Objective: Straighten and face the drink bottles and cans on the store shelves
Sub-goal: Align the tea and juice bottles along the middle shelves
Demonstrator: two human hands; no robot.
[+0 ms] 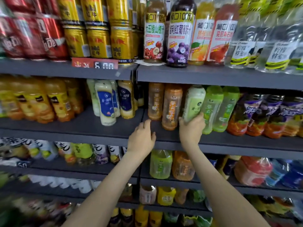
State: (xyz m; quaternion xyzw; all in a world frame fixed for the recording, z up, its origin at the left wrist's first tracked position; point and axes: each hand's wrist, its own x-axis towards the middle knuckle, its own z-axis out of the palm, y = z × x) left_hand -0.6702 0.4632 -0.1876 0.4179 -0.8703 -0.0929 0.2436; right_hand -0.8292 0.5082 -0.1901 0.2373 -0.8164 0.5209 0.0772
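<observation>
Head view. Middle shelf (98, 126), dark grey, front edge running across the frame. Right hand (191, 126): fingers and thumb curled round the lower part of a pale green bottle (194, 102), which tilts with its top leaning right; its base is hidden by the hand. This bottle sits near the shelf's front edge, between an orange tea bottle (171, 107) on its left and a row of bright green tea bottles (213, 108) on its right, touching or nearly touching both. Left hand (141, 136): fingers loosely curled, holding nothing, over the front edge of the same shelf, just left of the orange tea bottle; whether it touches the shelf cannot be told. Further left on the shelf, white bottles with blue labels (106, 102), one forward of the rest, then yellow juice bottles (32, 102) toward the left end. Purple-labelled bottles (262, 115) toward the right end. Upper shelf: red cans (32, 35), gold cans (98, 38), tall juice bottles (178, 38), clear bottles (262, 46); a red price tag (95, 63) on its front edge.
</observation>
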